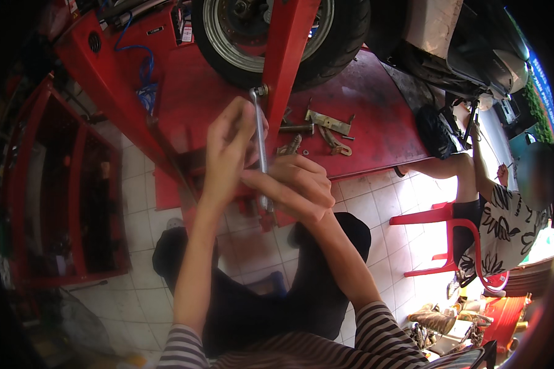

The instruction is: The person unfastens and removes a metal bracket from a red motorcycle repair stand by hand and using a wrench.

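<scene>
A long metal wrench (260, 135) runs from a bolt (260, 91) on a red upright bracket (287, 55) down into my hands. My left hand (228, 150) is wrapped around the wrench's upper shaft. Just below it, my right hand (301, 187) grips the lower end of the shaft. A scooter wheel (228, 43) with a black tyre and silver rim stands on the red lift platform (197, 92) behind the bracket.
Loose metal parts (326, 126) and a bolt (297, 129) lie on the platform beyond my hands. A red tool cart (61, 184) stands at the left. At the right a person in a patterned shirt (505, 227) sits on a red plastic chair (452, 237).
</scene>
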